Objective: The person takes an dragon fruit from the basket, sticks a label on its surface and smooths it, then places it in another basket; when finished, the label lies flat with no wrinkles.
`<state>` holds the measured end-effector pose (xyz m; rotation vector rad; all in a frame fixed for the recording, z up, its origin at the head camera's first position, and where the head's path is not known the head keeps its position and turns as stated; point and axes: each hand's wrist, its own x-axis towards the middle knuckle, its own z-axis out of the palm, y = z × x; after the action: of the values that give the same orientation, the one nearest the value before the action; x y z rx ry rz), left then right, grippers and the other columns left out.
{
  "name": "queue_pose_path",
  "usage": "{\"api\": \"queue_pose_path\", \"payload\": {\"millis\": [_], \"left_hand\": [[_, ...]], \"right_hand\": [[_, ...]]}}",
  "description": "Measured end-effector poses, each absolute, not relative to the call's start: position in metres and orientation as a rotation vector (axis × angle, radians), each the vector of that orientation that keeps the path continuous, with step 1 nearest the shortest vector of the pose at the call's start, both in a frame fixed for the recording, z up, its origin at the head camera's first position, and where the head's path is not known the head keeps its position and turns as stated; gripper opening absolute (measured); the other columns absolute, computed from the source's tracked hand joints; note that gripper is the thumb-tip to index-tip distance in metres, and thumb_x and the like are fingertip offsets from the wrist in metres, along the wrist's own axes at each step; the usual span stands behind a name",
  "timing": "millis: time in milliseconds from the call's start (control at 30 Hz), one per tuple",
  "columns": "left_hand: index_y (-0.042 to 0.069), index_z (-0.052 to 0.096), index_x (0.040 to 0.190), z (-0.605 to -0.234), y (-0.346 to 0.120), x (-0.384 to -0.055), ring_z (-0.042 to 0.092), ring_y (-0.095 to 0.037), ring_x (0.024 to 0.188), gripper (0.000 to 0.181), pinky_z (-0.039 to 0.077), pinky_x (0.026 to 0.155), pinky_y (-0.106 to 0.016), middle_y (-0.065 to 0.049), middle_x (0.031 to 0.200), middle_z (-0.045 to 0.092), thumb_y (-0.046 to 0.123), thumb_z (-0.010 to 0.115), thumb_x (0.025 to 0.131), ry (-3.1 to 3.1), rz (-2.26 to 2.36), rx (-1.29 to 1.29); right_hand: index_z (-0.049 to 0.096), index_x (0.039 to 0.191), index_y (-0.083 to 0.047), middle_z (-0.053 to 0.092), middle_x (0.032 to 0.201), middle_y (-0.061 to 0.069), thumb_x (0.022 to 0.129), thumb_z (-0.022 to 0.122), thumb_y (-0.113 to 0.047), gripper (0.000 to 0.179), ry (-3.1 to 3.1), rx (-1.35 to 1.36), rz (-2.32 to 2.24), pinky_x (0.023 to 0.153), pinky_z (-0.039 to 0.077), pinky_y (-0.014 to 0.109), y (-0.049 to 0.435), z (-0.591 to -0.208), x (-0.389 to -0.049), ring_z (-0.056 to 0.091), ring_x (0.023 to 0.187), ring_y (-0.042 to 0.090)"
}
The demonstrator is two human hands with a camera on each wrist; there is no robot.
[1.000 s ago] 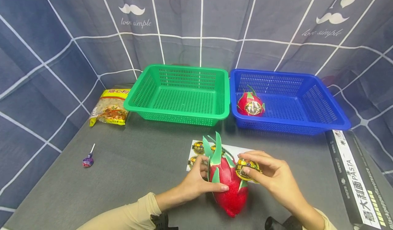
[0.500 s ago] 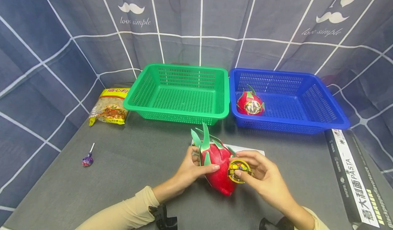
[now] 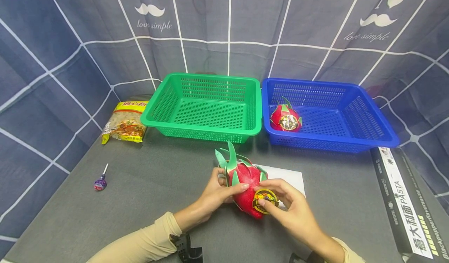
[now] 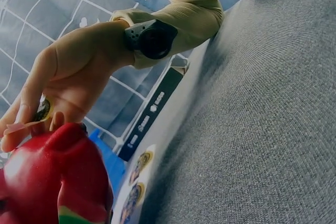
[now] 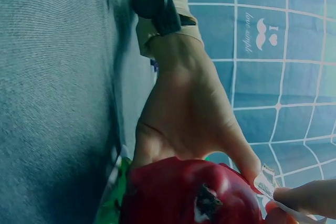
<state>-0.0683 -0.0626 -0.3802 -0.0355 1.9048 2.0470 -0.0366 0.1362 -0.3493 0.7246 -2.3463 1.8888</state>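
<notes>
In the head view my left hand (image 3: 212, 196) grips a red dragon fruit (image 3: 242, 193) with green leaf tips, thumb across its front. My right hand (image 3: 291, 210) pinches a round black-and-yellow sticker (image 3: 265, 201) between thumb and fingers, held against the fruit's lower right side; whether it is fully stuck I cannot tell. In the left wrist view the right hand (image 4: 73, 77) reaches to the fruit (image 4: 58, 177). The right wrist view has the left hand (image 5: 184, 114) behind the fruit (image 5: 184, 192). Under the fruit lies a white sticker sheet (image 3: 292, 177), partly hidden.
A green basket (image 3: 201, 132) stands at the back, beside a blue basket (image 3: 336, 141) with another stickered dragon fruit (image 3: 285, 117) inside. A yellow pasta bag (image 3: 125, 122) and a lollipop (image 3: 100, 183) lie left. Long pasta boxes (image 3: 403, 208) lie along the right.
The dragon fruit has shifted left and turned in the left hand. My right hand has moved left with the sticker, from the fruit's upper right onto its lower right side.
</notes>
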Motion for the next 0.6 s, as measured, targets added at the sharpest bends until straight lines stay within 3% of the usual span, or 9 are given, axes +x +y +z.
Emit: {"api": "queue_pose_path", "payload": {"millis": [333, 600], "left_hand": [[0.010, 0.028, 0.112, -0.393, -0.063, -0.073, 0.066, -0.017, 0.087, 0.076, 0.054, 0.073, -0.035, -0.014, 0.112, 0.056, 0.042, 0.078, 0.064, 1.863, 2.050, -0.089], [0.008, 0.027, 0.113, -0.392, -0.062, -0.070, 0.066, -0.016, 0.081, 0.072, 0.055, 0.071, -0.034, -0.019, 0.108, 0.053, 0.038, 0.076, 0.069, 1.875, 2.061, -0.084]], "right_hand": [[0.057, 0.110, -0.001, 0.067, 0.099, 0.009, 0.075, 0.068, 0.004, 0.036, -2.321, 0.793, 1.794, 0.083, 0.047, 0.015, 0.133, -0.356, -0.037, 0.062, 0.096, 0.004], [0.059, 0.107, -0.003, 0.068, 0.095, 0.006, 0.072, 0.070, 0.006, 0.038, -2.252, 0.863, 1.570, 0.070, 0.046, 0.012, 0.130, -0.361, -0.037, 0.061, 0.084, 0.003]]}}
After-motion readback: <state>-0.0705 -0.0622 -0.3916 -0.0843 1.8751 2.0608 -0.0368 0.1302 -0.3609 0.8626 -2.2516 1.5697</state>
